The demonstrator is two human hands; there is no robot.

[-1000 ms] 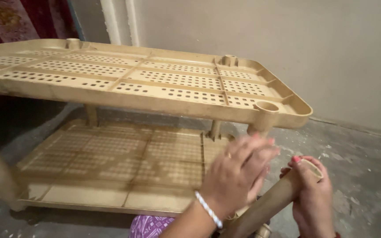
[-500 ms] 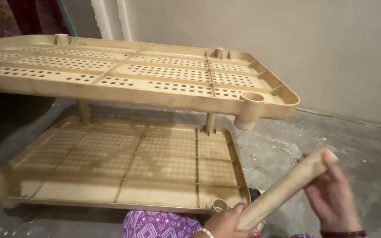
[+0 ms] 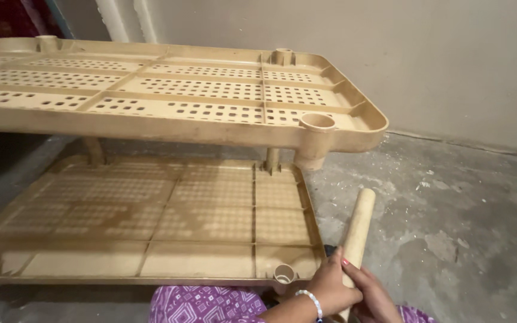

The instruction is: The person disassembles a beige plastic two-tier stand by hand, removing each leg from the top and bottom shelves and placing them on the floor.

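Note:
A beige plastic tube stands nearly upright just right of a two-tier beige plastic rack. My left hand, with a white bead bracelet, grips the tube's lower part. My right hand holds the tube from the other side, low in the view. The rack's upper shelf has a perforated top and an open round socket at its near right corner. The lower shelf has an empty socket at its near right corner, just left of my hands.
The rack stands on a rough grey concrete floor speckled with white. A plain wall runs behind it. Purple patterned cloth covers my lap at the bottom edge. A short post joins the two shelves.
The tube has swung from a slant to nearly upright and closer to the rack's near right corner. My right hand has come down from the tube's top end to its lower part, beside my left.

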